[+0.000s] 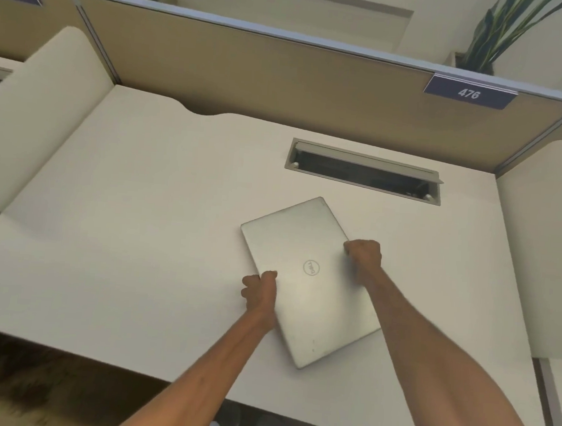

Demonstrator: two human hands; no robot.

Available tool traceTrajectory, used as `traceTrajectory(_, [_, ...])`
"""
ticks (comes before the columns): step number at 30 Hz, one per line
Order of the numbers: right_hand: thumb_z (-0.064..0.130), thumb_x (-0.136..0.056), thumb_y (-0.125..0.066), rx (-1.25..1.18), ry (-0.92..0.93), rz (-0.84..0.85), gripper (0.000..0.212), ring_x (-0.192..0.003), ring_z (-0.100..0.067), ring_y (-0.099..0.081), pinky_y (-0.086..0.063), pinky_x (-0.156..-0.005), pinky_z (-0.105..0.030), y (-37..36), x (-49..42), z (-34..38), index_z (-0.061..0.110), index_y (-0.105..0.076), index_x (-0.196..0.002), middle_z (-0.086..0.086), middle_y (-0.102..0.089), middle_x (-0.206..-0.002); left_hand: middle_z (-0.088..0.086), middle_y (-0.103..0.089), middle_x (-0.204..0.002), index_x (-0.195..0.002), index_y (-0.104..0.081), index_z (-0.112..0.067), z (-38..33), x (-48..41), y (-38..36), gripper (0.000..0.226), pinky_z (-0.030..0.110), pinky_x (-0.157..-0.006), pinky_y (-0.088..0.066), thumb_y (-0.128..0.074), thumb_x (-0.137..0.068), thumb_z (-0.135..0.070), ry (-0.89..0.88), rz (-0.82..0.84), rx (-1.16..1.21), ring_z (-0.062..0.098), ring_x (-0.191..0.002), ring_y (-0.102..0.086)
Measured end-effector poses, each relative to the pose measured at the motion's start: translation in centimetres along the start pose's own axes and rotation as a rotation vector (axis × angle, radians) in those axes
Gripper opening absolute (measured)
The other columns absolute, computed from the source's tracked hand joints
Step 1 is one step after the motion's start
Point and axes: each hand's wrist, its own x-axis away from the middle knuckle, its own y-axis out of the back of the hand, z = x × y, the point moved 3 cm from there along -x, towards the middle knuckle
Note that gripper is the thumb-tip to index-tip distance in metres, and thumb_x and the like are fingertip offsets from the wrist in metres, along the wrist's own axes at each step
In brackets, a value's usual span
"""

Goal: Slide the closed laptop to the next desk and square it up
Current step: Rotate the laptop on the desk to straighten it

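Note:
A closed silver laptop (311, 282) with a round logo on its lid lies flat on the white desk (136, 235), right of centre. It is turned at an angle, with its long sides running from upper left to lower right. My left hand (260, 290) grips its left long edge, fingers curled around it. My right hand (363, 256) grips the opposite long edge near the far corner. Both forearms reach in from the bottom of the view.
An open cable tray slot (363, 172) sits in the desk behind the laptop. A tan partition (283, 78) with a blue label reading 476 (469, 93) runs along the back. White side dividers (45, 110) separate the neighbouring desks. The desk's front edge is near me.

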Motion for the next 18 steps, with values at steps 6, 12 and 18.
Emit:
traceTrajectory(6, [0.007, -0.076, -0.068, -0.054, 0.040, 0.056, 0.012, -0.072, -0.025, -0.061, -0.043, -0.060, -0.022, -0.9, -1.3, 0.6, 0.015, -0.077, -0.078, -0.006, -0.067, -0.073, 0.013, -0.049, -0.136, -0.114, -0.043, -0.020, 2.1, 1.8, -1.1, 0.046, 0.060, -0.103, -0.055, -0.062, -0.077, -0.040, 0.017, -0.064, 0.074, 0.040, -0.114, -0.062])
traceTrajectory(12, [0.008, -0.081, -0.066, -0.073, 0.174, 0.081, 0.016, -0.071, -0.021, -0.052, -0.041, -0.062, -0.026, -1.7, -1.8, -0.3, 0.003, -0.080, -0.087, -0.003, -0.062, -0.075, 0.010, -0.045, -0.129, -0.121, -0.043, -0.014, 2.7, 3.1, -1.4, 0.057, 0.061, -0.103, -0.055, -0.056, -0.071, -0.038, 0.020, -0.028, 0.051, 0.037, -0.110, -0.058])
traceTrajectory(18, [0.014, -0.068, -0.059, 0.003, 0.253, 0.002, 0.027, -0.063, -0.014, -0.050, -0.040, -0.062, -0.024, -2.4, -2.1, -1.0, 0.012, -0.082, -0.079, 0.000, -0.071, -0.060, 0.007, -0.041, -0.126, -0.121, -0.041, -0.012, 3.2, 2.6, -1.4, 0.059, 0.061, -0.102, -0.055, -0.056, -0.071, -0.040, 0.029, -0.010, 0.026, 0.033, -0.107, -0.054])
